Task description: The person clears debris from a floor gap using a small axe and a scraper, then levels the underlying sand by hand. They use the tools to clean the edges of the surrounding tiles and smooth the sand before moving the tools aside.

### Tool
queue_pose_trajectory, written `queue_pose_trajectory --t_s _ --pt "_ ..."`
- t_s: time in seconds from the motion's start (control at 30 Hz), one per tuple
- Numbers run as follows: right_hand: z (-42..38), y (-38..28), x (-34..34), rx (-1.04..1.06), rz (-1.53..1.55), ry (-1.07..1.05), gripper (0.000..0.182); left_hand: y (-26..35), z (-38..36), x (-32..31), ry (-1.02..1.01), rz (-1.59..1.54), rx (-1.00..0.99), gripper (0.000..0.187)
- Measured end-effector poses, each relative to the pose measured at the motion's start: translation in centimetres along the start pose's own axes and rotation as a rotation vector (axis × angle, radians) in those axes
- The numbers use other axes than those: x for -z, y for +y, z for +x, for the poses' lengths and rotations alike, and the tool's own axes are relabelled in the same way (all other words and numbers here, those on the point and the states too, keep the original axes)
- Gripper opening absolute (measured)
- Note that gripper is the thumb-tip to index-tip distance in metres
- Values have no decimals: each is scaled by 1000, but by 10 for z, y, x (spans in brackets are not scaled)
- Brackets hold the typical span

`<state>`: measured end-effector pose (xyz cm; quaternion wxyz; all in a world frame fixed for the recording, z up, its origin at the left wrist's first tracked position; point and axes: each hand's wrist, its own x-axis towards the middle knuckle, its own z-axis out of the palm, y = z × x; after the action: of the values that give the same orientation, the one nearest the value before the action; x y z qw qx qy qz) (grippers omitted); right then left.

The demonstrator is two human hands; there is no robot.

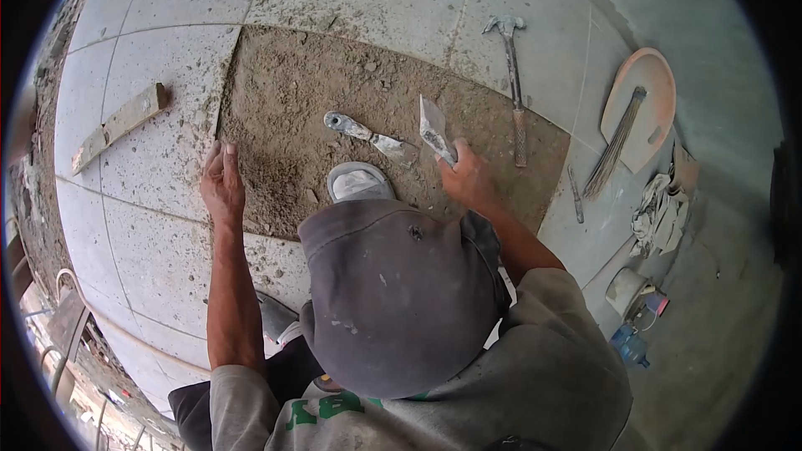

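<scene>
My right hand [469,177] is closed round the handle of a trowel [432,124], its mortar-smeared blade tipped up over the bed of grey-brown mortar [292,75]. At the left side of that bed, my left hand [223,185] has its fingers stretched out right at the edge of a pale floor tile [184,67]; nothing shows in it. Between the hands a putty knife [368,134] lies on the mortar, close to the toe of a shoe [359,179].
A hammer [513,75] lies across the bed's right edge. Further right are a stick brush [616,142] on an orange-rimmed basin lid [647,96], a crumpled cloth [660,213] and a blue bottle [629,345]. On the left tiles rests a wooden batten [121,125]. Mortar crumbs dot the tiles.
</scene>
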<state>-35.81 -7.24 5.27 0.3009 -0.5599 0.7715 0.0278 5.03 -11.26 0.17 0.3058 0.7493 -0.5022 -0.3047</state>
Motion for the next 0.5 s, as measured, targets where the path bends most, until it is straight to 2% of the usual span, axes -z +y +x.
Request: queue_pose_trajectory --t_s 0.03,0.07,0.13,0.23,0.3,0.33,0.4,0.5 --pt "-10 14 -1 -14 3 4 42 10 1 2 -58 88 1 41" --pt "-20 31 -4 -72 -31 61 41 24 0 1 -85 70 135 39" --pt "-37 61 -1 -146 -65 132 41 30 2 -3 -155 149 129 38" --pt "-48 96 7 -251 -23 75 42 33 -4 -19 -262 242 123 32" --pt "-47 106 9 -281 -29 206 40 20 -16 -40 -62 -108 -158 36" --pt "-39 109 12 -284 -25 207 40 18 -16 -39 -159 65 -201 44" --pt "-7 109 26 -277 -46 364 42 32 -19 -44 -187 97 -239 42" --pt "51 109 47 -276 -44 452 43 48 -28 -48 -213 109 -225 41"
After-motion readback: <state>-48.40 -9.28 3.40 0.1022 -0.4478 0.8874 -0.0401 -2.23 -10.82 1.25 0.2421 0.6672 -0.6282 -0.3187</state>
